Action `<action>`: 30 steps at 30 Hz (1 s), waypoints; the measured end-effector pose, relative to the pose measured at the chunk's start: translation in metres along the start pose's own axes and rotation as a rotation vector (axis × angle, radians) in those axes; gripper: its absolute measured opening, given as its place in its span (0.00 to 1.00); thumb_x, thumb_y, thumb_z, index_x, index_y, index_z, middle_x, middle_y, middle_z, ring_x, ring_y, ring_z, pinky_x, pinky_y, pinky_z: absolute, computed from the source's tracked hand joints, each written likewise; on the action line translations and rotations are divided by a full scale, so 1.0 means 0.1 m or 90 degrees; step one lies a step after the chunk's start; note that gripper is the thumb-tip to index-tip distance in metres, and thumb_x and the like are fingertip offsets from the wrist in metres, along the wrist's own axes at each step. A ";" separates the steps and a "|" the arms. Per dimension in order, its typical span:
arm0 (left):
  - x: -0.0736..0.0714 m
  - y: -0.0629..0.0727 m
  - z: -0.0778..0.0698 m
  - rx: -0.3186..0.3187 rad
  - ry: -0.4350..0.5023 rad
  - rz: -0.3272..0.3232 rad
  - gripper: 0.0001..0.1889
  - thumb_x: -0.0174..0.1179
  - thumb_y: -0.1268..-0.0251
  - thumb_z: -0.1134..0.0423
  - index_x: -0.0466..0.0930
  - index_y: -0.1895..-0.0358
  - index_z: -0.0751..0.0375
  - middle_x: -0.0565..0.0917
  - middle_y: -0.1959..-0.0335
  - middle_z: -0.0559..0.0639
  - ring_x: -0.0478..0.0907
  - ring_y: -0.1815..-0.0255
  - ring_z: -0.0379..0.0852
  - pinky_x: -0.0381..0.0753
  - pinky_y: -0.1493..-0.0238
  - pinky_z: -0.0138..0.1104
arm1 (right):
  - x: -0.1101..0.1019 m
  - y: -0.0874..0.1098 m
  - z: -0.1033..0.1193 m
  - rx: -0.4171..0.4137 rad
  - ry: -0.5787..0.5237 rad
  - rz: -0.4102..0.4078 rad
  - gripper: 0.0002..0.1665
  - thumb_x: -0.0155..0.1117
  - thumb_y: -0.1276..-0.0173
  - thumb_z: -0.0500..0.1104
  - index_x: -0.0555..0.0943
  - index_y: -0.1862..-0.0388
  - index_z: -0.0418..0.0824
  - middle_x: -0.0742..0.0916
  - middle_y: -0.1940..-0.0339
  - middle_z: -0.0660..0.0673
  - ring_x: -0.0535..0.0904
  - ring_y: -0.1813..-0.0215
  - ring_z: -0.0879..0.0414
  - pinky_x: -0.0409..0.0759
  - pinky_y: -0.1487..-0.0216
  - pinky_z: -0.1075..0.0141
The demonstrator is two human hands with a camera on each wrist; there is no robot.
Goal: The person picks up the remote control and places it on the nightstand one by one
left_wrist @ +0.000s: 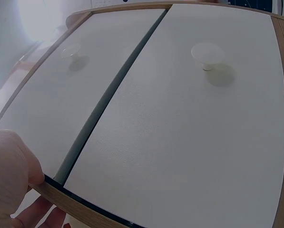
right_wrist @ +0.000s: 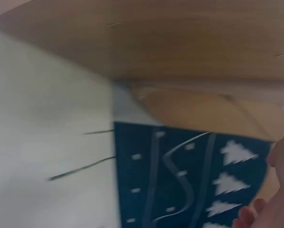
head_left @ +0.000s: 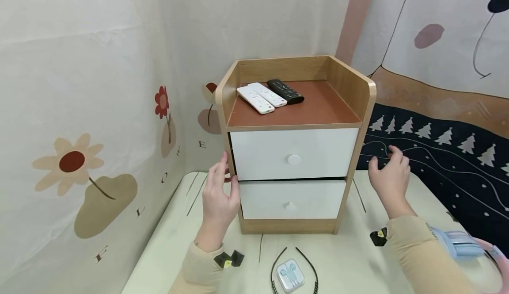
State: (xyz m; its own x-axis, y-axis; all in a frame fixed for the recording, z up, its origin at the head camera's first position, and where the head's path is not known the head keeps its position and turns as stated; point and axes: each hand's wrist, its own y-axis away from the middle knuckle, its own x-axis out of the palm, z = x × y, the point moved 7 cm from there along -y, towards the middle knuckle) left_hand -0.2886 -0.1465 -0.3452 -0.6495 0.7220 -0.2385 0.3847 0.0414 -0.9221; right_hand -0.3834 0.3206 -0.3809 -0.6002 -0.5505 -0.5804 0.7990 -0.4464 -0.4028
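A small wooden drawer cabinet (head_left: 288,225) with two white drawer fronts, an upper drawer (head_left: 262,154) and a lower drawer (head_left: 262,196), stands upright before me. Each front has a round white knob. My left hand (head_left: 220,196) holds the cabinet's left side edge, the thumb at the front and the fingers around the outer side, as the left wrist view also shows. To the right of the cabinet, my right hand (head_left: 391,180) hovers apart from it with loosely bent fingers and nothing held. Two white remotes (head_left: 256,100) and a black remote (head_left: 285,91) lie on the brown top shelf.
In front of the cabinet lie a clear case with earphones (head_left: 290,276) and a dark thin headband (head_left: 312,265). Blue and pink headphones (head_left: 457,243) rest at the right. Patterned cloth walls (head_left: 119,86) stand left and behind.
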 end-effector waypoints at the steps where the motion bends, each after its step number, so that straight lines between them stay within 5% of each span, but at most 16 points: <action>1: -0.01 0.00 0.00 0.000 0.001 -0.002 0.38 0.63 0.34 0.82 0.70 0.18 0.66 0.84 0.46 0.66 0.87 0.53 0.58 0.94 0.61 0.47 | 0.06 0.02 -0.08 0.009 0.015 0.011 0.43 0.51 0.15 0.51 0.54 0.10 0.35 0.67 0.19 0.22 0.64 0.23 0.25 0.67 0.24 0.30; 15: 0.00 0.01 -0.01 0.001 0.004 0.007 0.39 0.63 0.33 0.81 0.69 0.17 0.66 0.83 0.46 0.66 0.87 0.51 0.57 0.95 0.59 0.46 | 0.44 0.29 -1.02 0.142 0.154 0.176 0.48 0.51 0.23 0.49 0.51 0.13 0.24 0.61 0.22 0.10 0.58 0.23 0.12 0.59 0.22 0.22; 22: 0.00 0.00 -0.02 -0.008 0.008 0.008 0.37 0.62 0.31 0.80 0.69 0.18 0.66 0.83 0.45 0.67 0.86 0.51 0.58 0.95 0.58 0.47 | 0.50 0.32 -1.30 0.161 0.202 0.235 0.51 0.50 0.22 0.52 0.49 0.17 0.17 0.53 0.21 0.05 0.44 0.21 0.03 0.41 0.20 0.12; 30: 0.00 0.00 0.00 -0.004 0.007 0.001 0.38 0.62 0.33 0.82 0.69 0.18 0.66 0.84 0.46 0.66 0.86 0.52 0.58 0.94 0.60 0.47 | 0.55 0.33 -1.46 0.189 0.211 0.242 0.51 0.53 0.25 0.53 0.51 0.21 0.16 0.49 0.22 0.02 0.38 0.21 0.00 0.36 0.22 0.09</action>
State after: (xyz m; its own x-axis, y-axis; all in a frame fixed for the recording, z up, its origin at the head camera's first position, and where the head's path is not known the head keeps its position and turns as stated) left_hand -0.2882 -0.1468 -0.3453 -0.6421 0.7293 -0.2363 0.3892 0.0444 -0.9201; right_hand -0.3849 0.3789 -0.5297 -0.1916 -0.4825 -0.8547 0.8829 -0.4651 0.0646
